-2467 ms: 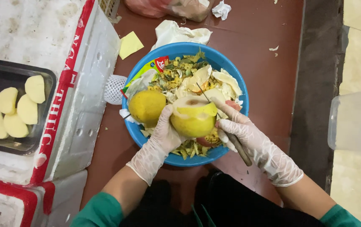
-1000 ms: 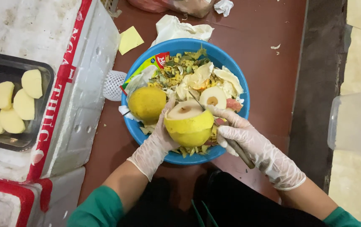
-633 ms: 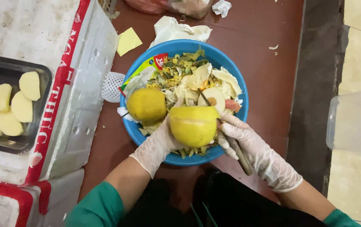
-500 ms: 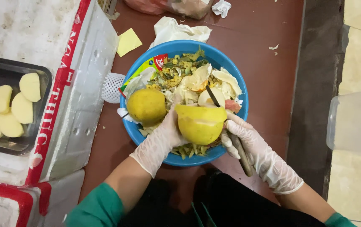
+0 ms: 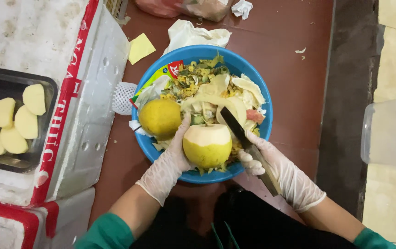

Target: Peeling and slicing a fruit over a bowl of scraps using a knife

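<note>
My gloved left hand (image 5: 170,159) grips a yellow fruit (image 5: 207,145) over the blue basin (image 5: 258,83); its top is cut away and shows pale flesh. To its right, my gloved right hand (image 5: 276,168) holds a knife (image 5: 239,133) by the handle, the dark blade pointing up-left over the scraps, just clear of the fruit. A second, whole yellow fruit (image 5: 161,118) rests in the basin's left side. The basin is full of peels and scraps (image 5: 211,87).
A dark metal tray (image 5: 46,85) with several peeled fruit pieces (image 5: 16,124) sits on a white foam box (image 5: 92,92) at the left. Crumpled paper (image 5: 193,33), a yellow note (image 5: 141,48) and a white foam net (image 5: 124,97) lie on the brown floor. A clear plastic container (image 5: 391,133) stands at right.
A strip of peel has come off the fruit and lies in the basin. The fruit has turned so its cut, pale top faces up, and the knife has lifted clear of it.
</note>
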